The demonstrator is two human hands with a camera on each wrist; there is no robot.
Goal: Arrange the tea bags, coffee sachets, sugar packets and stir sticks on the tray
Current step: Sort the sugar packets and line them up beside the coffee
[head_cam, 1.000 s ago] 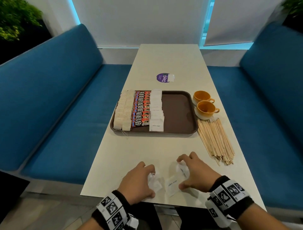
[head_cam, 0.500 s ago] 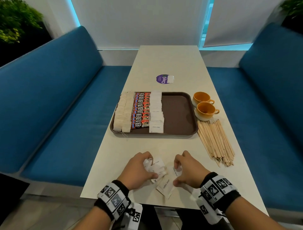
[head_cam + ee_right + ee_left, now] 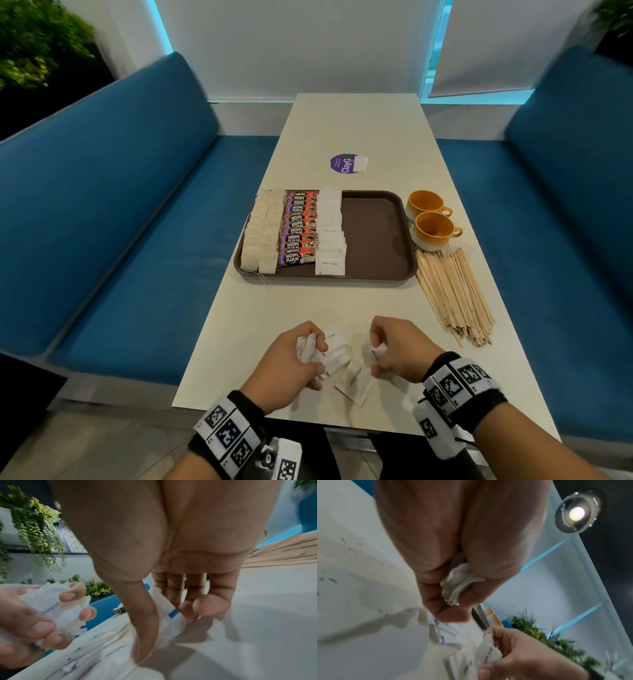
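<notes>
A brown tray (image 3: 376, 236) on the table holds three rows: tea bags (image 3: 260, 233), red coffee sachets (image 3: 298, 229) and white sugar packets (image 3: 330, 233). Its right half is bare. Near the table's front edge my left hand (image 3: 294, 359) grips a bunch of white sugar packets (image 3: 325, 349), also seen crumpled between its fingers (image 3: 458, 586). My right hand (image 3: 397, 353) pinches another sugar packet (image 3: 375, 353) between thumb and fingers (image 3: 171, 614). One packet (image 3: 354, 380) lies flat on the table between both hands. A pile of wooden stir sticks (image 3: 452, 294) lies right of the tray.
Two orange cups (image 3: 431, 219) stand at the tray's right edge, just behind the stir sticks. A purple round sticker (image 3: 346, 163) sits on the table beyond the tray. Blue benches flank the table on both sides.
Both hands have lifted from flat on the table and gathered the loose sugar packets. The left now clutches a bunch, the right has picked one up; one packet stays down.
</notes>
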